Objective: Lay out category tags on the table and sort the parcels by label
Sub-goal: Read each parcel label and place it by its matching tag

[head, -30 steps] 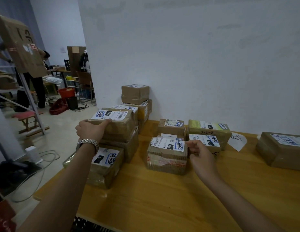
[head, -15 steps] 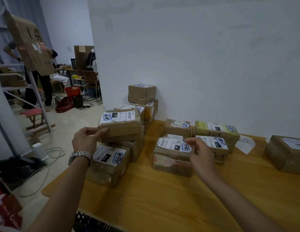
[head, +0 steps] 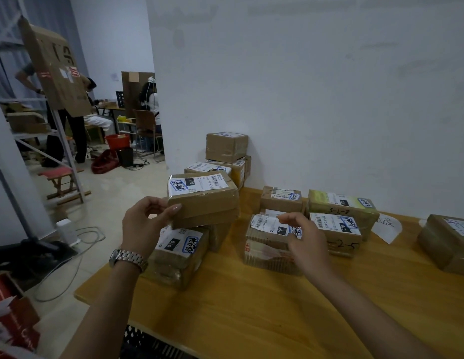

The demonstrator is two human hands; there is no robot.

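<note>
Brown cardboard parcels with white shipping labels lie on a wooden table (head: 251, 307). My left hand (head: 148, 224), with a metal watch on its wrist, grips the near left corner of the parcel labelled 150 (head: 207, 203), which sits tilted on top of a stack at the table's left end. Under it lies a parcel labelled 010 (head: 179, 252). My right hand (head: 303, 237) rests with curled, parted fingers on the label of the middle parcel (head: 267, 244). A handwritten paper tag (head: 387, 226) lies flat near the wall.
More parcels stand behind: a stack in the corner (head: 225, 149), one (head: 281, 200) by the wall, a green-topped one (head: 342, 206), one marked 070 (head: 337, 229), and one at the right (head: 445, 239). The floor left holds cables, a stool and people at desks.
My left hand has closed on the 150 parcel's corner and raised it, so it sits tilted on the stack. My right hand has stayed on the middle parcel.
</note>
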